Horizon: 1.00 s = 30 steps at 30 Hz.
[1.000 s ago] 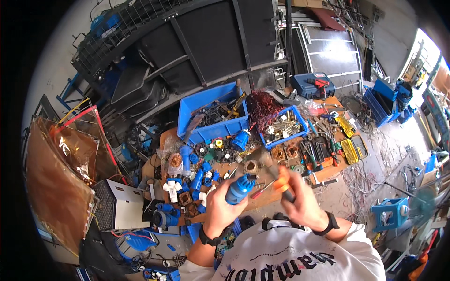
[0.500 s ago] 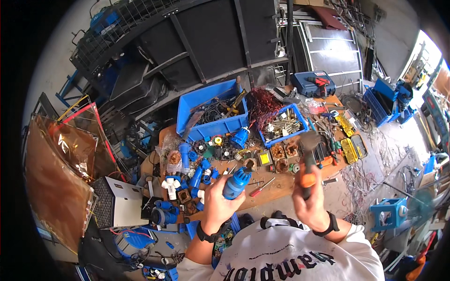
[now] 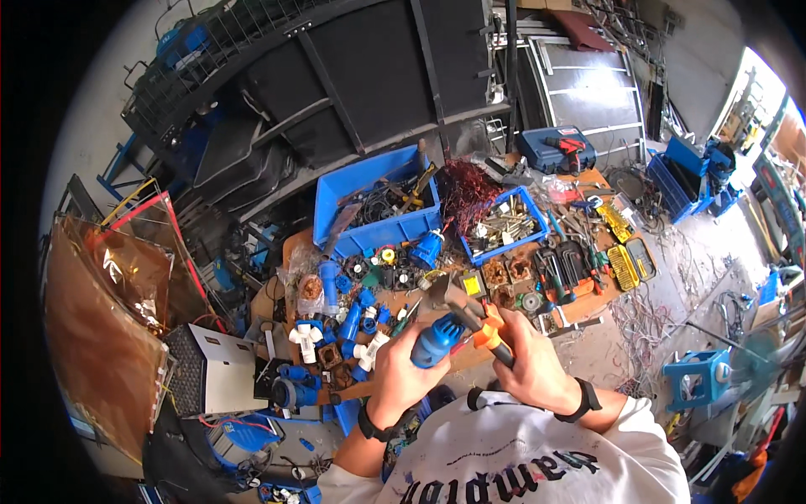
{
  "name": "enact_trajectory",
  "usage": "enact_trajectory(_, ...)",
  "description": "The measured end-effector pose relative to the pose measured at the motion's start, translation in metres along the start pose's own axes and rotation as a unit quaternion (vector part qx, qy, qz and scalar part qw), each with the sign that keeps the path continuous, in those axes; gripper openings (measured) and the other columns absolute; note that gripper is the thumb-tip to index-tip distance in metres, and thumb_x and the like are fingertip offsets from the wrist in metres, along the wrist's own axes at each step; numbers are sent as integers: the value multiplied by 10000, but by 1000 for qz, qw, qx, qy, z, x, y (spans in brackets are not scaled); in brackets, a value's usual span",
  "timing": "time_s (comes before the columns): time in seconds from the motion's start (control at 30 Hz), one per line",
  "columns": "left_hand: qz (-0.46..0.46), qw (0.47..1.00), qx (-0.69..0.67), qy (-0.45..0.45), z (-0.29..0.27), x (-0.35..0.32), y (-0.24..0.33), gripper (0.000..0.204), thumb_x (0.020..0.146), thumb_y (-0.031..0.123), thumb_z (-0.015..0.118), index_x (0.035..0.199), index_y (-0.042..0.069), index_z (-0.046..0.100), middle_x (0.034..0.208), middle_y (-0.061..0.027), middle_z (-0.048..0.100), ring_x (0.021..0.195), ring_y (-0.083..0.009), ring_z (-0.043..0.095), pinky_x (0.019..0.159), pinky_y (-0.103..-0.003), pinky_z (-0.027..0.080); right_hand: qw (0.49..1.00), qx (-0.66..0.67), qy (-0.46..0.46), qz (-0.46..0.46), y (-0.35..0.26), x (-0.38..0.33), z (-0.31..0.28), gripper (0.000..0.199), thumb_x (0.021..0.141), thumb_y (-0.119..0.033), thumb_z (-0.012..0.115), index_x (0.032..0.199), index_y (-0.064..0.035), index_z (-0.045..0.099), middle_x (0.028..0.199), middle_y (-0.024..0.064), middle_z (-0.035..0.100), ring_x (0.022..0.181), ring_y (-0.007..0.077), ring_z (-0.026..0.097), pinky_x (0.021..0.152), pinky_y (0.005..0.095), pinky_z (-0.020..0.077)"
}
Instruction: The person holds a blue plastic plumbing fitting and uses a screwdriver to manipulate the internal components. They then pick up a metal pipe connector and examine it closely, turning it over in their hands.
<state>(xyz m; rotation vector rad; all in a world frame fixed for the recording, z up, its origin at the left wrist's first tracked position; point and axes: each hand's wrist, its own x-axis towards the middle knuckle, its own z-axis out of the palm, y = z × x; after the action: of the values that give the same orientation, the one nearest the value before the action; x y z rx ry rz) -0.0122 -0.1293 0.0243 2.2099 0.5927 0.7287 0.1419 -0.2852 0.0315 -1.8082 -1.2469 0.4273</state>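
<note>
My left hand point(image 3: 396, 374) is closed around a blue ribbed cylindrical part point(image 3: 437, 340), which looks like a small pump or motor housing. My right hand point(image 3: 533, 365) grips a hammer point(image 3: 487, 338) by its black and orange handle. The hammer's dark head point(image 3: 447, 294) is just above the upper end of the blue part; I cannot tell whether they touch. Both hands are above the near edge of the wooden table point(image 3: 470, 363). White and blue pipe-like fittings point(image 3: 305, 340) lie to the left of my left hand.
Behind my hands stand a large blue bin point(image 3: 390, 231) of cables and tools and a smaller blue tray point(image 3: 525, 245) of metal pieces. An open yellow bit case point(image 3: 623, 269) lies at the right. A red drill point(image 3: 569, 151) rests on a blue case at the back.
My right hand has swung the hammer left and down, from upright at the right to the top of the blue part. My left hand has shifted slightly right, still holding it.
</note>
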Motion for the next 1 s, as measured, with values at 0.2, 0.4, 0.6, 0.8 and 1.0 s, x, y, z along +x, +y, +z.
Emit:
enact_trajectory(0.2,-21,999,-11,22,-8,2,-9,315,701,110,796,962,17,646,779,-97,674,694,-174,659,672,-326,524,963,152,218,-53,26,-10,9,631,800,73,498,1404,17,327,1005,63,509,826,146,510,723,264,457)
enact_trajectory(0.4,-22,1000,-2,15,-4,-4,-1,340,709,104,803,995,17,640,819,-96,685,747,-151,665,698,-326,529,997,71,-1,24,2,-10,4,642,765,51,523,1382,31,343,1026,185,585,996,284,608,866,379,471)
enact_trajectory(0.6,-31,997,-69,34,-14,-1,-17,291,720,130,800,932,25,632,801,-102,656,704,-209,654,660,-340,515,961,263,71,40,17,-16,6,669,791,146,456,1418,-50,329,993,9,454,837,74,444,733,203,405)
enact_trajectory(0.8,-142,907,-395,-37,-25,-6,-16,339,857,130,746,1127,37,561,869,-38,653,751,-155,641,717,-319,525,923,359,13,138,14,-25,12,531,823,63,522,1336,-27,421,931,9,492,812,92,472,734,238,434)
enact_trajectory(1.0,-215,633,-744,19,-29,11,-17,478,975,515,519,1122,62,558,1049,-103,604,993,-259,599,854,-434,522,910,360,-45,198,15,-28,10,595,829,44,532,1406,-42,416,897,-21,494,791,76,472,726,226,423)
